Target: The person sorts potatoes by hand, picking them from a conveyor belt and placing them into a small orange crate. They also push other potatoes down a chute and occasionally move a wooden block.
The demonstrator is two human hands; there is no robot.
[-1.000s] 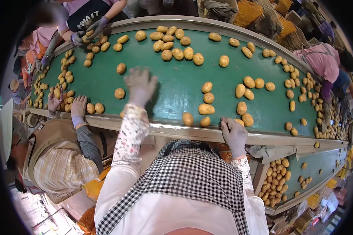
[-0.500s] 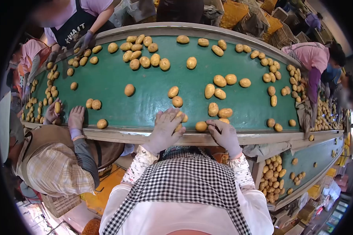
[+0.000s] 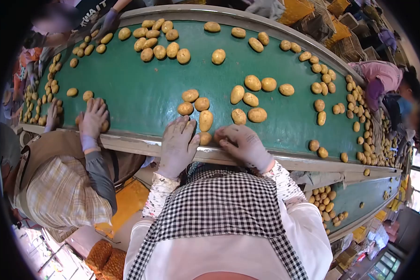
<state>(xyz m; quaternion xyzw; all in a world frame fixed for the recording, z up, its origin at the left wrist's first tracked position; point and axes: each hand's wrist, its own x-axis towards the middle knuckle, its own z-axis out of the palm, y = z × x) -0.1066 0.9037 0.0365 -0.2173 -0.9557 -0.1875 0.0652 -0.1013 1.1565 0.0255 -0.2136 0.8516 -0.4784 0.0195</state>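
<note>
My left hand (image 3: 178, 144), in a pale, soiled glove, lies with fingers stretched forward at the near edge of the green belt (image 3: 140, 93). Its fingertips partly cover a potato. My right hand (image 3: 243, 143), gloved too, reaches left with its fingers bent low over the belt; what lies beneath them is partly hidden. Between the hands sits a small potato (image 3: 204, 138), with a longer potato (image 3: 206, 121) just beyond it. Three more potatoes, including a round potato (image 3: 185, 108), lie close ahead of my left hand.
A metal rail (image 3: 140, 144) edges the belt on my side. To the left, a co-worker's gloved hand (image 3: 93, 122) rests among potatoes. Another worker (image 3: 382, 79) leans in at the far right. A lower belt (image 3: 359, 196) carries potatoes at the right.
The view has shifted, with the belt higher in the picture. My right hand has moved left, towards my left hand. Potatoes now cluster ahead of and between my hands.
</note>
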